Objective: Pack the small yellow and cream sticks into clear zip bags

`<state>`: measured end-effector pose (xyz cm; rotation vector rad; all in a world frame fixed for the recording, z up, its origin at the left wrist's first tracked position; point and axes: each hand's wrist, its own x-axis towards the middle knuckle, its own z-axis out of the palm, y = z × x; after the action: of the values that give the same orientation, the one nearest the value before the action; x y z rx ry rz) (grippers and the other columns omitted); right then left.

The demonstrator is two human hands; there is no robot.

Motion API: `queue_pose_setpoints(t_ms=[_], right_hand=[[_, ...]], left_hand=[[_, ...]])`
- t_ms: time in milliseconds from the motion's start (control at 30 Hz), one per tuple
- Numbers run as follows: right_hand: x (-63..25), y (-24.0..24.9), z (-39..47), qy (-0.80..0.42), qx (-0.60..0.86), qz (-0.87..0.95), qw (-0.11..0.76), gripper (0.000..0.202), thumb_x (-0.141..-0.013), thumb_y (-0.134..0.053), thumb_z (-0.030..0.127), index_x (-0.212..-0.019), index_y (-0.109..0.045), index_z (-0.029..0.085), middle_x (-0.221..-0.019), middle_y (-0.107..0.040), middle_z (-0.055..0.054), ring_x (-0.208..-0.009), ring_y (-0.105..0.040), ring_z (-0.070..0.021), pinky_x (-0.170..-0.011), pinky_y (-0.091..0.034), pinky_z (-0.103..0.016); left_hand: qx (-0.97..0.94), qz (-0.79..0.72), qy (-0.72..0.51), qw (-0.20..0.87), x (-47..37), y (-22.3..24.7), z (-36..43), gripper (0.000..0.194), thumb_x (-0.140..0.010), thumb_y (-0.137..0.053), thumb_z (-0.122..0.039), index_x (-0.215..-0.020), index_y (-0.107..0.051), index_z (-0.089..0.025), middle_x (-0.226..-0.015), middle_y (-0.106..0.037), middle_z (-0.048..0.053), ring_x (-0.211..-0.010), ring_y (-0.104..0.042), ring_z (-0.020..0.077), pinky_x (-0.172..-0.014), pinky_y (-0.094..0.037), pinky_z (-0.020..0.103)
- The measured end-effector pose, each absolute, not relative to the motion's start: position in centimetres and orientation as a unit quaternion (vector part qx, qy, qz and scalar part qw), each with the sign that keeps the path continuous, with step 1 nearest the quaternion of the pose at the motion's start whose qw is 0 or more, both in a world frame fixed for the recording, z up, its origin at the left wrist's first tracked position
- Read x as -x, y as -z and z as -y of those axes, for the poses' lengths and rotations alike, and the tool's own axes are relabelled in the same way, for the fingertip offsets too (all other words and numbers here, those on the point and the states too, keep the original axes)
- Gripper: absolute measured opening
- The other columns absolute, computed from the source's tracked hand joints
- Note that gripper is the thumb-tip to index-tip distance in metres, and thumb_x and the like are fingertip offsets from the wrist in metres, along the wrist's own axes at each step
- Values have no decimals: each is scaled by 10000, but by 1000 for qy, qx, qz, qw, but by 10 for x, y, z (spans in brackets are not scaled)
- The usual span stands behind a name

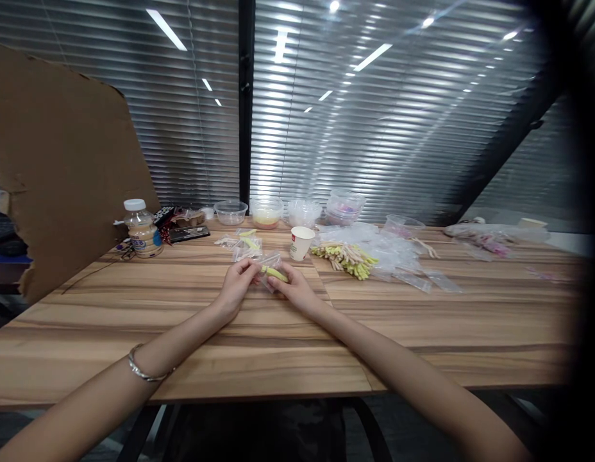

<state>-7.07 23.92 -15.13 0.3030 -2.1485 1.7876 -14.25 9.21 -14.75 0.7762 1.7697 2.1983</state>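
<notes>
Clear bag (271, 260) with a yellow-green piece (277, 274), gripped by our left hand (240, 281) and our right hand (294, 287) over the bench (259, 366), a paper cup (301, 245) just beyond, then a yellow-and-beige pile (348, 258) to our right.

The surface (283, 359) gives free passage between the forearms (194, 333), from its near edge forward. Beyond the right hand (293, 289), a paper cup (300, 247) blocks the way; farther right, piled clear plastic bags (398, 253) do.
</notes>
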Motion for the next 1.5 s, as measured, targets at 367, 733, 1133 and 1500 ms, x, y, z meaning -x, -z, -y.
queue_pose_setpoints(t_ms=[367, 733, 1133, 1500], right_hand=[[65, 151, -238, -502, -137, 836, 175, 252, -851, -536, 352, -1032, -601, 188, -972, -623, -34, -888, -554, -168, -827, -416, -293], [72, 152, -241, -603, -103, 774, 165, 310, -842, -543, 408, -1069, -581, 200, -915, -639, -40, -799, -573, -159, -752, -459, -291], [75, 155, -238, -690, -54, 706, 147, 357, -767, -625, 455, -980, -558, 176, -795, -604, -4, -686, -535, -110, -630, -434, -230], [78, 155, -239, -713, -61, 684, 144, 320, -788, -599, 473, -865, -494, 181, -700, -577, 11, -643, -536, -108, -600, -405, -228]], left_hand=[[-265, -608, -738, 123, 149, 152, -91, 115, -676, -605, -231, -640, -547, -139, -654, -558, -9, -636, -507, 101, -624, -395, 208], [-230, -583, -756, 191, 151, 156, -93, 315, -701, -685, -374, -905, -650, -136, -864, -661, 61, -738, -601, 144, -713, -468, 271], [-262, -608, -740, 120, 147, 151, -94, 369, -722, -684, -443, -914, -594, -141, -772, -628, 24, -628, -554, 101, -606, -437, 215], [-333, -603, -689, 225, 150, 161, -99, 332, -765, -619, -465, -785, -560, -138, -741, -607, 33, -609, -536, 101, -598, -428, 230]])
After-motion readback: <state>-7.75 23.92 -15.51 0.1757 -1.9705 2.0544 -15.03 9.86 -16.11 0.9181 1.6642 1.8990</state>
